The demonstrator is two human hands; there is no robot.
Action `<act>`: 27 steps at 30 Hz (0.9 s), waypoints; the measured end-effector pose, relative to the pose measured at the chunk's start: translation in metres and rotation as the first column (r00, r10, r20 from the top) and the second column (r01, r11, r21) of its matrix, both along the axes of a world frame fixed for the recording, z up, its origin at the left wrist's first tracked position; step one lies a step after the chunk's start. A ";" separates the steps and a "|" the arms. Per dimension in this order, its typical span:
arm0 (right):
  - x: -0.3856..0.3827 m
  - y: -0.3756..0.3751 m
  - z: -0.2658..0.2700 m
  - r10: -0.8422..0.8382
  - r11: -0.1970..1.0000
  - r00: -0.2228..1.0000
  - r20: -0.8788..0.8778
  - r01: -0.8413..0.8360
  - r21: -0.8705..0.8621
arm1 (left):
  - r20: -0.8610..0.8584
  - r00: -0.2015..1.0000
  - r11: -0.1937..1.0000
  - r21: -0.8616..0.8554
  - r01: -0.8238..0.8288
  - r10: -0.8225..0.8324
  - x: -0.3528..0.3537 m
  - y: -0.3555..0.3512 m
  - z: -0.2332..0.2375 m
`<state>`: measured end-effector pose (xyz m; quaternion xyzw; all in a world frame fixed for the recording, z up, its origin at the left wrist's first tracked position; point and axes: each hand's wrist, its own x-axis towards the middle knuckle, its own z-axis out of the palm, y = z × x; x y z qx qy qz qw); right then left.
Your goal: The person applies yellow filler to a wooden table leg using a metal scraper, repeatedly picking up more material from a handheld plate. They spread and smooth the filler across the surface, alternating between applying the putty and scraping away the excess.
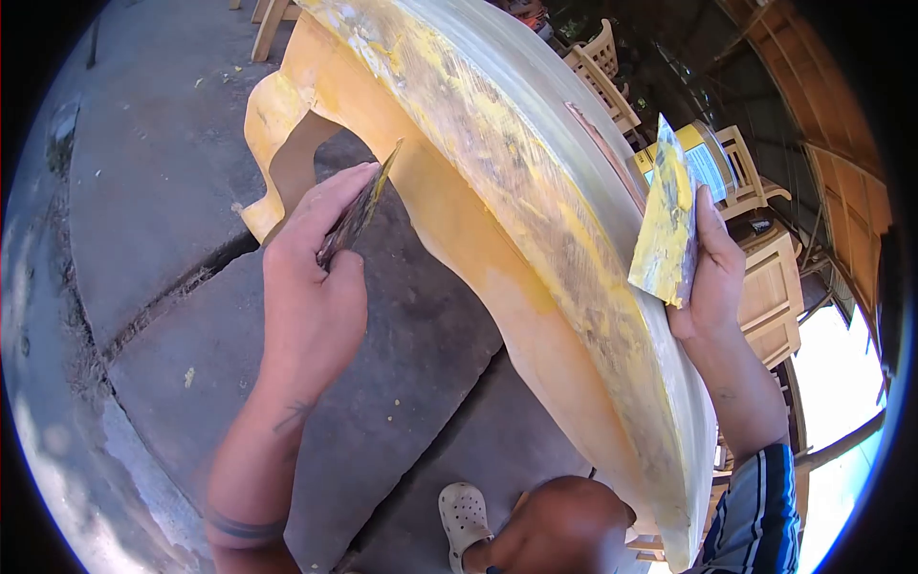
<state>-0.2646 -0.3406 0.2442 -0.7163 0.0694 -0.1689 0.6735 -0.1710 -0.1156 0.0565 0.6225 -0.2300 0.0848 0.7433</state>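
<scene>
A large curved wooden piece point(535, 206) stretches from the top of the head view to the lower right. Its edge band carries smears of yellow filler, and its side has a scalloped outline. My left hand point(311, 287) is closed around a putty scraper point(361, 212), seen nearly edge-on, with yellow residue at its tip; it is left of the wood. On the other side, my right hand point(714, 273) grips a flat spreader plate point(667, 220) coated with yellow filler. The plate overlaps the wood's right edge in view; contact cannot be told.
A yellow can with a blue-white label point(706, 158) stands behind the plate. Wooden chairs point(604, 72) and a pale wooden panel point(773, 297) are on the right. Concrete slabs point(411, 383) with dark gaps form the floor. My foot in a pale clog point(464, 517) is below.
</scene>
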 end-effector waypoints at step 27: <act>0.006 0.004 -0.003 0.082 0.996 0.996 0.019 -0.081 -0.034 | 0.011 0.980 0.980 0.014 0.199 -0.199 -0.104 -0.045 0.038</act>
